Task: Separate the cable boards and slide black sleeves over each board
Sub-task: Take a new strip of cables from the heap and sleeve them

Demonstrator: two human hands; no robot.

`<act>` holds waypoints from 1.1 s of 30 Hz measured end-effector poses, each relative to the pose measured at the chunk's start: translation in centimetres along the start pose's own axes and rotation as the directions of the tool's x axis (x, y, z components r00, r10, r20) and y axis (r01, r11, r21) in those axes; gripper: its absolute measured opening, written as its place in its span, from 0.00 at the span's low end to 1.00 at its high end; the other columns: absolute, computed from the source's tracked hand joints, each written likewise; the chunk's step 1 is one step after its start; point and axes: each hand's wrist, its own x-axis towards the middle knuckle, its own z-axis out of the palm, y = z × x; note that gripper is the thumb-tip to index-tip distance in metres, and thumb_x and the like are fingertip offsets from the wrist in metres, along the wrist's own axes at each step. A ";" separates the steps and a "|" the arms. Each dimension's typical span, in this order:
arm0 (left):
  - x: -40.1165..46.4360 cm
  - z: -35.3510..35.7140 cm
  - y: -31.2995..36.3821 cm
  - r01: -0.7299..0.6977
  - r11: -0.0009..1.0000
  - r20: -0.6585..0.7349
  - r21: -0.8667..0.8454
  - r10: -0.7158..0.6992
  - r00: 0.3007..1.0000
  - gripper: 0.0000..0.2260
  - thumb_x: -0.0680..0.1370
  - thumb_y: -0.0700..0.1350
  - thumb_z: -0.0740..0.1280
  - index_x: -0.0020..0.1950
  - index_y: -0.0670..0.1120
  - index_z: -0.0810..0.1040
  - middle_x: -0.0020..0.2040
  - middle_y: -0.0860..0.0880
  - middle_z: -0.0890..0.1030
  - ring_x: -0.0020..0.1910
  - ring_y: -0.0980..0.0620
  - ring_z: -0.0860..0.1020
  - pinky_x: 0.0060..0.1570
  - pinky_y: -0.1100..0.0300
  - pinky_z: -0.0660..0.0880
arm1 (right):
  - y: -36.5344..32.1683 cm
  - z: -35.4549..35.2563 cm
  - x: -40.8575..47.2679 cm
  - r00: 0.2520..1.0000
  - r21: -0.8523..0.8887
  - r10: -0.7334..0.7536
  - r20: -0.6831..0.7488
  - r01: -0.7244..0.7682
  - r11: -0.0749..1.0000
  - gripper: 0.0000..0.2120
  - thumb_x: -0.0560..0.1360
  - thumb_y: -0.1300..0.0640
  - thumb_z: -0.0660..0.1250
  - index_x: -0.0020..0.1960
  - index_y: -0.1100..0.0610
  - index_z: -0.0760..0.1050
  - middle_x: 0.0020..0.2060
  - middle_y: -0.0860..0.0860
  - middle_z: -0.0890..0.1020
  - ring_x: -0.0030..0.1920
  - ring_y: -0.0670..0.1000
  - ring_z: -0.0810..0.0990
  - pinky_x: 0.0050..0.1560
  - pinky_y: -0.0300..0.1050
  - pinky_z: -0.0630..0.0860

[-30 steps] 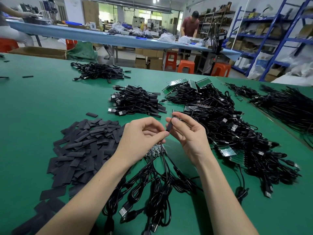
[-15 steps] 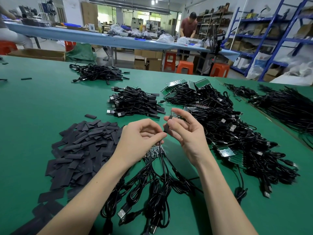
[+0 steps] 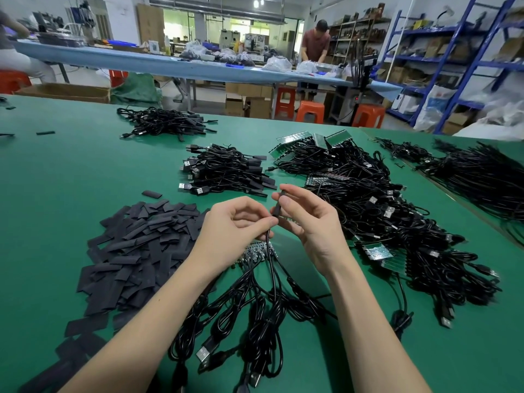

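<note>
My right hand (image 3: 309,225) pinches a black sleeve (image 3: 278,204) held upright above the table; the board inside it is hidden. My left hand (image 3: 235,225) pinches the black cable (image 3: 268,242) just below that sleeve. Under my hands lies a strip of joined cable boards (image 3: 256,252) with its cables (image 3: 255,316) trailing toward me. A heap of loose flat black sleeves (image 3: 141,245) lies to the left of my left hand.
A pile of sleeved cables (image 3: 226,171) sits beyond my hands, another pile (image 3: 164,124) farther back left. Unsleeved cable boards in a big tangle (image 3: 377,217) fill the right side. The green table (image 3: 56,180) ends at a seam on the right. A person stands at the far bench.
Both hands have lifted slightly and the right hand has shifted its grip along the sleeve. The view has tipped a little.
</note>
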 end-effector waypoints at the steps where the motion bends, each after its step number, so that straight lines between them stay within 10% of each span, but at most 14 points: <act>1: 0.1 0.0 0.2 0.011 1.000 -0.010 -0.025 -0.011 1.000 0.04 0.74 0.38 0.77 0.44 0.44 0.84 0.38 0.44 0.86 0.37 0.47 0.86 0.40 0.63 0.80 | -0.1 -0.1 0.1 0.998 -0.009 0.053 0.028 -0.053 0.999 0.17 0.72 0.57 0.74 0.61 0.54 0.80 0.53 0.57 0.86 0.47 0.54 0.86 0.48 0.46 0.82; 5: 0.7 -0.2 0.9 0.046 0.986 -0.088 -0.159 -0.060 0.994 0.04 0.73 0.38 0.77 0.43 0.44 0.84 0.37 0.43 0.85 0.34 0.51 0.83 0.37 0.64 0.80 | -1.1 -1.1 -0.2 0.878 -0.357 0.428 0.214 -0.338 0.871 0.21 0.72 0.45 0.74 0.61 0.54 0.79 0.50 0.56 0.86 0.37 0.48 0.82 0.36 0.39 0.78; 9: 0.8 -0.2 1.0 0.047 0.979 -0.174 -0.199 -0.083 0.981 0.03 0.75 0.39 0.75 0.45 0.42 0.82 0.39 0.45 0.86 0.37 0.52 0.84 0.38 0.65 0.79 | -1.5 -1.2 -0.7 0.696 -0.481 0.547 0.466 -0.320 0.816 0.06 0.77 0.57 0.71 0.51 0.58 0.82 0.42 0.54 0.85 0.31 0.44 0.77 0.29 0.33 0.73; 14: 0.4 0.4 1.2 0.325 0.944 0.144 -0.060 -0.314 0.938 0.16 0.75 0.56 0.71 0.57 0.47 0.81 0.48 0.49 0.87 0.44 0.50 0.85 0.46 0.57 0.82 | -1.4 0.3 0.2 0.953 -0.053 0.271 0.139 -0.266 0.963 0.05 0.79 0.63 0.67 0.51 0.60 0.82 0.36 0.50 0.83 0.29 0.41 0.76 0.32 0.31 0.76; 21: 3.9 -0.5 1.0 0.080 0.929 0.114 0.361 -0.130 0.985 0.07 0.80 0.44 0.70 0.56 0.55 0.81 0.44 0.51 0.86 0.31 0.55 0.81 0.34 0.64 0.75 | -0.6 0.0 1.0 0.947 0.136 0.269 -0.175 -0.247 0.959 0.08 0.80 0.61 0.68 0.56 0.64 0.81 0.45 0.55 0.86 0.39 0.49 0.84 0.42 0.38 0.81; 24: 8.4 -2.3 1.0 -0.068 0.752 0.076 0.655 0.024 0.997 0.09 0.79 0.46 0.71 0.59 0.53 0.82 0.42 0.55 0.84 0.33 0.61 0.80 0.38 0.74 0.72 | 0.0 -0.4 1.0 0.919 0.063 0.329 -0.218 -0.324 0.944 0.08 0.78 0.59 0.71 0.55 0.61 0.82 0.47 0.54 0.87 0.39 0.49 0.84 0.40 0.39 0.82; 28: 13.6 -4.7 -0.3 -0.073 0.408 0.070 0.910 0.022 0.997 0.12 0.79 0.46 0.70 0.62 0.50 0.81 0.56 0.46 0.83 0.54 0.47 0.78 0.60 0.55 0.74 | 0.2 -0.6 0.8 0.916 -0.048 0.364 -0.165 -0.377 0.925 0.07 0.78 0.57 0.70 0.54 0.58 0.84 0.48 0.53 0.88 0.39 0.49 0.84 0.41 0.40 0.82; 31: 14.7 -5.7 -2.4 -0.080 -0.003 0.080 0.997 -0.014 0.997 0.08 0.79 0.42 0.67 0.57 0.47 0.77 0.57 0.44 0.79 0.60 0.42 0.75 0.55 0.50 0.71 | 0.5 -0.5 0.6 0.913 -0.102 0.393 -0.105 -0.403 0.909 0.07 0.78 0.56 0.70 0.53 0.57 0.85 0.48 0.52 0.87 0.39 0.48 0.84 0.41 0.40 0.82; 33: 14.7 -5.5 -3.8 -0.078 -0.058 0.076 0.995 -0.041 0.996 0.08 0.78 0.37 0.64 0.56 0.45 0.75 0.55 0.42 0.79 0.56 0.39 0.78 0.45 0.50 0.70 | 0.7 -0.3 0.6 0.908 -0.116 0.412 -0.083 -0.419 0.901 0.07 0.78 0.56 0.70 0.52 0.57 0.85 0.47 0.52 0.88 0.39 0.48 0.83 0.40 0.39 0.81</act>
